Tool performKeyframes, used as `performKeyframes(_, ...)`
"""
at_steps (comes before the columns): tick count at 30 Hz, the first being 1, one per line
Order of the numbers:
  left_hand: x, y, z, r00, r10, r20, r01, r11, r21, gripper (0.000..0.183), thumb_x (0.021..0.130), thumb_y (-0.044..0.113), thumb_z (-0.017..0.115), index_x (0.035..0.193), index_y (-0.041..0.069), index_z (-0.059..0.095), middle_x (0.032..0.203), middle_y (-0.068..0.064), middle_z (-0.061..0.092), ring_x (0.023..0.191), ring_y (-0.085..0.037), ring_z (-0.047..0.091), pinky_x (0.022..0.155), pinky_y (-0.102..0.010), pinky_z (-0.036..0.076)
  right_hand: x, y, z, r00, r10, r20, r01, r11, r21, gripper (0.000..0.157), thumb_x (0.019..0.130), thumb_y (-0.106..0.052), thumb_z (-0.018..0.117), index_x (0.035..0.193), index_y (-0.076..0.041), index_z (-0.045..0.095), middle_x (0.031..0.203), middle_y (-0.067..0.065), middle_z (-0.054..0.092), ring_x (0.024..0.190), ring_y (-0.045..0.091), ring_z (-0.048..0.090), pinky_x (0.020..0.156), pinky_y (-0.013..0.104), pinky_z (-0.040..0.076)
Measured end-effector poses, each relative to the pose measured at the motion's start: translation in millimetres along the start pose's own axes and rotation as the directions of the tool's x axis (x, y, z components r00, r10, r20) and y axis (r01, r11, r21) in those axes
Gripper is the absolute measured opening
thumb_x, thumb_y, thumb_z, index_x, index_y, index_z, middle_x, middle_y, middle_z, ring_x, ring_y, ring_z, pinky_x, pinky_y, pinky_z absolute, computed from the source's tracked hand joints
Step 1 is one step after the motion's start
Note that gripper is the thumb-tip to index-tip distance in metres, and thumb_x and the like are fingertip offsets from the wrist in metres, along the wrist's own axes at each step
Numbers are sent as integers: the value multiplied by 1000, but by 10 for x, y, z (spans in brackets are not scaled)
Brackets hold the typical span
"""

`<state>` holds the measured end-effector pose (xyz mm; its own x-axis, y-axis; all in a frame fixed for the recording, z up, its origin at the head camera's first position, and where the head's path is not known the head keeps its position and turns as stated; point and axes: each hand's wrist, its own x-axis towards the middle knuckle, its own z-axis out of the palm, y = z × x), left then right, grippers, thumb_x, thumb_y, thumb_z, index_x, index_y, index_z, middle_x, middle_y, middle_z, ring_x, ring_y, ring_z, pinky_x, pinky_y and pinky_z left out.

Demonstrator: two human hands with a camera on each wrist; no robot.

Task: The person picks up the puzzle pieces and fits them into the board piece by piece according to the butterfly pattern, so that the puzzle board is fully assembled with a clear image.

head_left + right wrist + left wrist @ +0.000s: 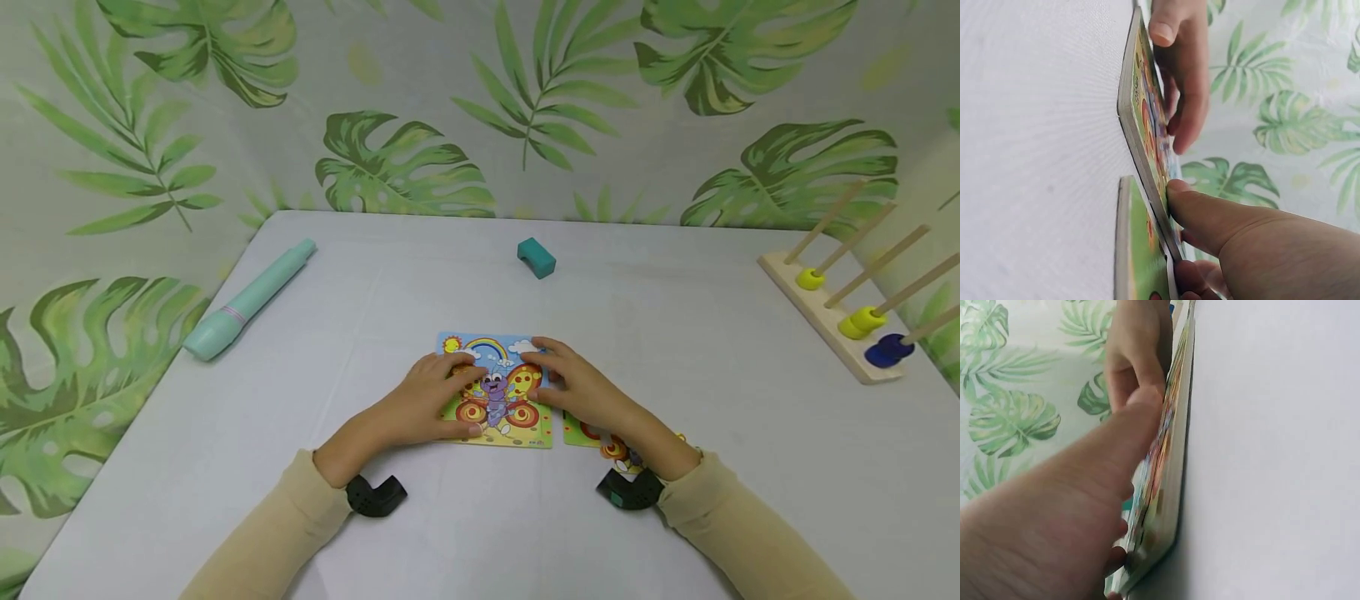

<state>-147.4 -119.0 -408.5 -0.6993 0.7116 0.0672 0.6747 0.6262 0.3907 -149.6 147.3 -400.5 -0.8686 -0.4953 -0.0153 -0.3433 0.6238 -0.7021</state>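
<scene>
A jigsaw puzzle [495, 426] with a purple butterfly, a rainbow and a sun lies flat on the white table. My left hand [427, 398] rests over its left side, fingers spread across the picture and thumb near the lower edge. From the right, my right hand [588, 390] reaches over the other edge, fingertips on the picture. In the right wrist view its thumb [1194, 203] lies on the face of the puzzle, close to the border. Beside it, partly hidden beneath my right forearm, is a second green-edged puzzle board [579, 432] with loose butterfly pieces [617, 452].
A teal block [537, 257] with a notch sits at the back middle. At the left edge lies a mint-green tube-like object [251, 301]. A wooden peg stand [832, 321] with yellow and blue beads is at the right. Leaf-patterned cloth hangs behind the table.
</scene>
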Motion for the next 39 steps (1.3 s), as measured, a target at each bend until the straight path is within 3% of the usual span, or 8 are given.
performKeyframes(5, -74, -104, -119, 995, -90, 34, 94, 984, -149, 88, 67, 62, 65, 139, 22, 33, 144, -4, 19, 131, -22, 11, 101, -44, 24, -1, 9, 12, 1000, 7, -1, -7, 1000, -6, 54, 84, -27, 64, 132, -11, 47, 144, 8, 23, 129, 31, 23, 98, 49, 29)
performKeyframes(12, -172, -140, -248, 971, -179, 160, 193, 978, -80, 111, 56, 64, 72, 144, 16, 23, 149, -4, 7, 133, -23, 6, 104, -43, 18, -5, 11, 25, 1000, 8, -16, -8, 1000, -9, 54, 83, -28, 65, 131, -11, 47, 144, 8, 24, 128, 32, 25, 97, 48, 31)
performKeyframes(16, -176, -126, -262, 971, -178, 163, 191, 979, -68, 111, 58, 62, 72, 143, 12, 22, 149, -5, 6, 134, -24, 6, 105, -43, 15, -5, 2, 26, 999, 3, -34, -4, 1000, -13, 53, 83, -26, 65, 131, -9, 47, 142, 10, 26, 123, 30, 34, 94, 46, 35)
performKeyframes(24, -153, -187, -223, 984, -147, 97, 157, 982, -101, 111, 56, 61, 74, 142, 10, 25, 149, -7, 10, 133, -29, 8, 104, -47, 14, -60, -112, -94, 998, 10, -54, -8, 999, 35, 54, 85, -22, 64, 132, -6, 43, 142, 14, 22, 96, 21, 46, 77, 35, 44)
performKeyframes(32, -144, -221, -209, 986, -137, 97, 147, 983, -109, 109, 58, 61, 73, 143, 11, 25, 149, -6, 9, 133, -29, 7, 104, -48, 12, -302, -336, -341, 992, -59, -108, 60, 998, 5, 55, 84, -29, 64, 130, -10, 41, 134, 9, 35, 107, 27, 45, 84, 44, 42)
performKeyframes(39, -147, -242, -190, 986, -136, 92, 145, 984, -106, 110, 57, 65, 71, 142, 12, 26, 149, -5, 10, 134, -28, 7, 104, -48, 11, -611, -252, -341, 998, 2, -70, -2, 1000, 7, 64, 77, -38, 69, 131, -16, 41, 129, 0, 41, 110, 29, 42, 85, 48, 41)
